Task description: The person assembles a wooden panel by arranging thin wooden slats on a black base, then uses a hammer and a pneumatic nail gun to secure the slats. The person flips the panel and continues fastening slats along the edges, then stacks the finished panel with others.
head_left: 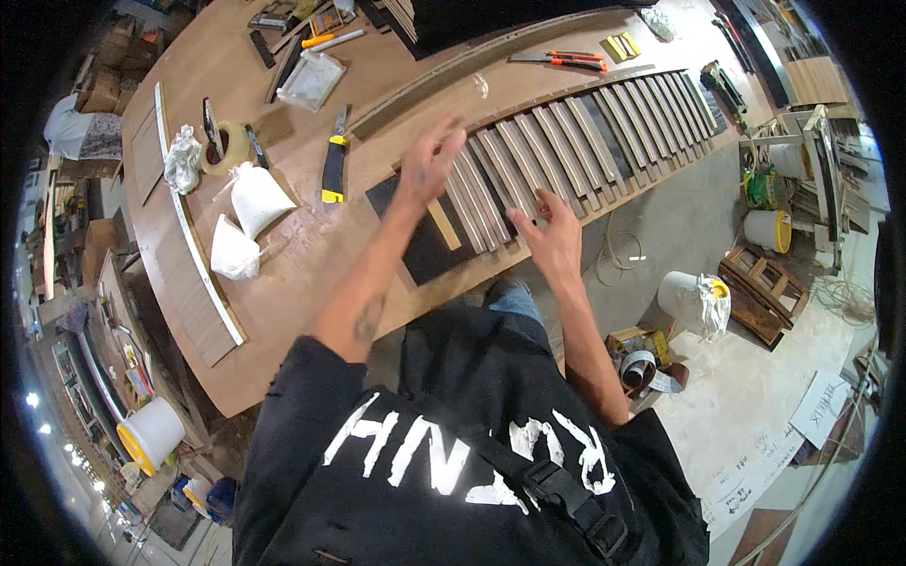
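Note:
A row of narrow light wood strips (pixel 572 151) lies side by side, with dark gaps, along the near edge of the workbench. My left hand (pixel 432 165) hovers over the far ends of the leftmost strips, slightly blurred, fingers stretched out. Over the near ends of neighbouring strips is my right hand (pixel 555 243), thumb and forefinger apart and nothing visible between them. Whether either hand touches a strip I cannot tell. One yellowish strip (pixel 444 224) lies apart on a black sheet (pixel 429 264) at the row's left end. A thin curved wooden rail (pixel 538 100) runs along the strips' far ends.
On the wooden workbench (pixel 311 250) lie a yellow-and-black knife (pixel 334 170), orange-handled cutters (pixel 574 61), a tape roll (pixel 226 151), white-filled bags (pixel 260 200) and a clear plastic box (pixel 311 80). A long curved board (pixel 415 83) stands behind. Buckets (pixel 694 297) stand right of me.

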### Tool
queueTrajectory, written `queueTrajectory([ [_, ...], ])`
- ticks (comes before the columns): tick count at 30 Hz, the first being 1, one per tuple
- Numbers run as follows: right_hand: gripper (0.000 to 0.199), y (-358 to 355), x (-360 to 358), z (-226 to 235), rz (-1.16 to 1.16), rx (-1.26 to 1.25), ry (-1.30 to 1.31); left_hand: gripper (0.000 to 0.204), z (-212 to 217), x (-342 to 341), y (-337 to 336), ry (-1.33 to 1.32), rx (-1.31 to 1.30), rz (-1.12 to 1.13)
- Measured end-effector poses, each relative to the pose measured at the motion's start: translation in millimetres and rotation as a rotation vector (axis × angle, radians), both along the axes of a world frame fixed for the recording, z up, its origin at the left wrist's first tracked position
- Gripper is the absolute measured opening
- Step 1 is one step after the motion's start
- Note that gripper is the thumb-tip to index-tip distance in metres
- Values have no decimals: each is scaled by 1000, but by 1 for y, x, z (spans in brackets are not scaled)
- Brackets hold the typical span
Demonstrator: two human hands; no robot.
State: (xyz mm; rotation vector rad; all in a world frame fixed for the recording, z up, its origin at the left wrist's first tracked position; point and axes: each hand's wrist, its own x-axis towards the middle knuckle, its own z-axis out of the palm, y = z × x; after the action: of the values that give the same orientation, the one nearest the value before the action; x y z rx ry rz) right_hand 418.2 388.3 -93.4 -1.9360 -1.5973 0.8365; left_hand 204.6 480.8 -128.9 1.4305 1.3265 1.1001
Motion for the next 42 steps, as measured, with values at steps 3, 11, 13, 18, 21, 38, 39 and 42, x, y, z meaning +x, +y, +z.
queueTrajectory([
  [3,50,-27,-28,25,-50,-257,723,76,53,37,-78,-659,-103,-96],
  [11,27,-75,-43,25,-92,-461,916,92,82,13,-126,-1557,-162,25],
  [13,16,-88,-22,-10,-221,-286,656,89,96,-8,-109,-1516,-61,80],
  [18,23,-67,1,-48,70,296,81,81,73,-38,-85,-1093,-50,27],
  [21,28,-55,2,-50,159,334,-19,71,57,-37,-82,-953,-72,60],
  [38,28,-44,-9,-53,201,332,-98,48,-17,-30,11,63,4,118],
  [39,29,-43,-8,-53,206,345,-95,49,-16,-27,13,71,-7,125],
  [42,30,-41,-7,-52,223,318,-113,49,-16,-23,16,115,-9,132],
])
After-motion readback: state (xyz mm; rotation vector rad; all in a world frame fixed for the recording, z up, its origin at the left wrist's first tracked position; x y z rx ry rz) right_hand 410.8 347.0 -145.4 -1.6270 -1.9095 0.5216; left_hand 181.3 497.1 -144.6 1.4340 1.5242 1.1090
